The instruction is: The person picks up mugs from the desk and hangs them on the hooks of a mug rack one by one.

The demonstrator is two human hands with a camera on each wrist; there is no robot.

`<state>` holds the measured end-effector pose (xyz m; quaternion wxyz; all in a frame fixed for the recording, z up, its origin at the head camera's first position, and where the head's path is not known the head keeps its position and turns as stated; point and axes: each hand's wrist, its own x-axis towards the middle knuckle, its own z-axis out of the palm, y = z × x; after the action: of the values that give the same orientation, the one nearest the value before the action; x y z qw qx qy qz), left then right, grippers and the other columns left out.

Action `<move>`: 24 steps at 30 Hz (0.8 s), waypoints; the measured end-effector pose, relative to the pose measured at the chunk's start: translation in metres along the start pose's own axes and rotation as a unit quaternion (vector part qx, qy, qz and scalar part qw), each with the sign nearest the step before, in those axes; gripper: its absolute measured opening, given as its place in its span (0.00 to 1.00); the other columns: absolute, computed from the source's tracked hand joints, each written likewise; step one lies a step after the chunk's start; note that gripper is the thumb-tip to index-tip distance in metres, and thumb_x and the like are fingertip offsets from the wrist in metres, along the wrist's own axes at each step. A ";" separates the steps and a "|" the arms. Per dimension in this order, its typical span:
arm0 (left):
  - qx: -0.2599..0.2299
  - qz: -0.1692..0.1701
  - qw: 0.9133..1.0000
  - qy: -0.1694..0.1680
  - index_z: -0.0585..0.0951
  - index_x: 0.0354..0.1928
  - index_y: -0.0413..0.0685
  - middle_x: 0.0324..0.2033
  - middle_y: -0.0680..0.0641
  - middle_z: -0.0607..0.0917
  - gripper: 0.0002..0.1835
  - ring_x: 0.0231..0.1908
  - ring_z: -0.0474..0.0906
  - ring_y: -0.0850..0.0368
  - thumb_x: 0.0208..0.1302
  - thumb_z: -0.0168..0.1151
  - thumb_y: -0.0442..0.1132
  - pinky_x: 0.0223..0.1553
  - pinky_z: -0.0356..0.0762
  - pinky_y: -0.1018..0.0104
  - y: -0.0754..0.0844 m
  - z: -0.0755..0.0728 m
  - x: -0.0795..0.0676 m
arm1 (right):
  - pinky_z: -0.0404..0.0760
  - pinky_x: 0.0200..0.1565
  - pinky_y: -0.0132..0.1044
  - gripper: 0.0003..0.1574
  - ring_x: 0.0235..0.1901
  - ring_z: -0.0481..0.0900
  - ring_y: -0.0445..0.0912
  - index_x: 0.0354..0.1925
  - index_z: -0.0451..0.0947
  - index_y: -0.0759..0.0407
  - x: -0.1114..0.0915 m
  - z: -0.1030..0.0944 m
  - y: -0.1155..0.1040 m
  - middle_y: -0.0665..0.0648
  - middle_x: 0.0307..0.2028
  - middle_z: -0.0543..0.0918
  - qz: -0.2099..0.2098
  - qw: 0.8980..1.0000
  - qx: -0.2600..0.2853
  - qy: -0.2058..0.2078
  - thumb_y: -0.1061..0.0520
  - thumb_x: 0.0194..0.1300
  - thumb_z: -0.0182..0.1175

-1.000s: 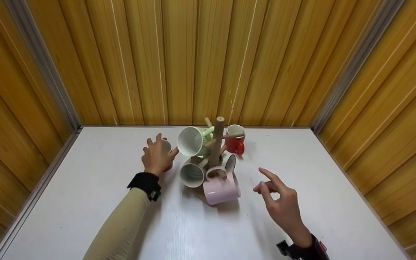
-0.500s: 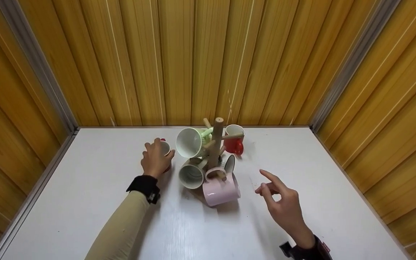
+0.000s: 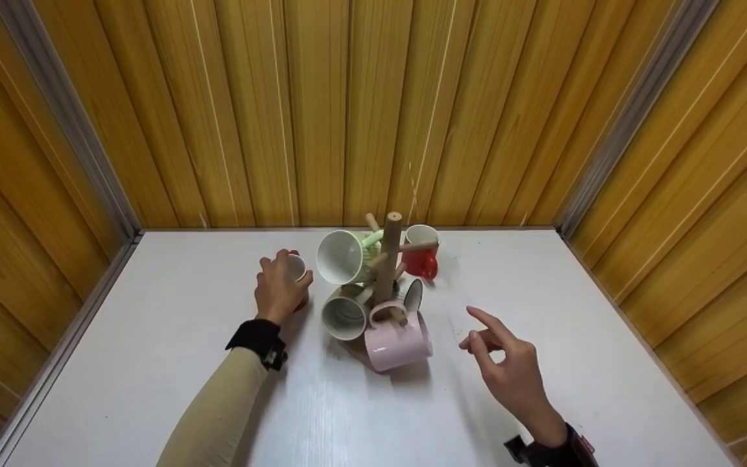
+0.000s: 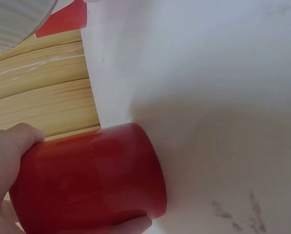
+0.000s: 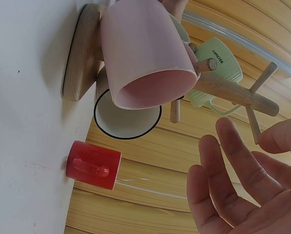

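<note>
My left hand (image 3: 278, 290) reaches over a red mug (image 4: 92, 178) left of the wooden mug tree (image 3: 387, 269) and grips it, thumb at the rim and a finger along its side. The mug's white inside shows between the fingers in the head view. My right hand (image 3: 509, 373) hovers right of the tree, fingers loosely bent with nothing in them. On the tree hang a light green mug (image 3: 342, 257), a grey-green mug (image 3: 345, 314), a pink mug (image 3: 399, 340) and a white mug with a black rim (image 5: 128, 114), mostly hidden in the head view.
A second red mug (image 3: 420, 256) stands on the white table (image 3: 509, 279) behind the tree, at its right. Wooden pegs (image 3: 420, 245) stick out from the upper post. Wood-patterned panels (image 3: 321, 117) close off the back and both sides.
My left hand has settled lower round the red mug, its fingers drawing in from a wider spread. The right hand stays nearly still; the view has shifted slightly.
</note>
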<state>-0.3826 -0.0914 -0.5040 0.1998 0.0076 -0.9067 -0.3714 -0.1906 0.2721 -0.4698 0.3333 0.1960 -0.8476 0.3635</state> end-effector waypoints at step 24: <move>-0.105 -0.038 0.992 0.065 0.69 0.69 0.45 0.55 0.33 0.74 0.37 0.54 0.78 0.36 0.63 0.73 0.50 0.55 0.80 0.39 -0.027 -0.013 -0.019 | 0.83 0.31 0.28 0.29 0.26 0.83 0.37 0.64 0.79 0.52 0.007 0.008 0.003 0.39 0.29 0.87 -0.013 1.000 0.009 0.002 0.70 0.68 0.63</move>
<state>-0.3637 -0.1163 -0.5208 0.2438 0.0447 -0.8468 -0.4706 -0.2007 0.2672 -0.4700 0.3378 0.2094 -0.8410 0.3672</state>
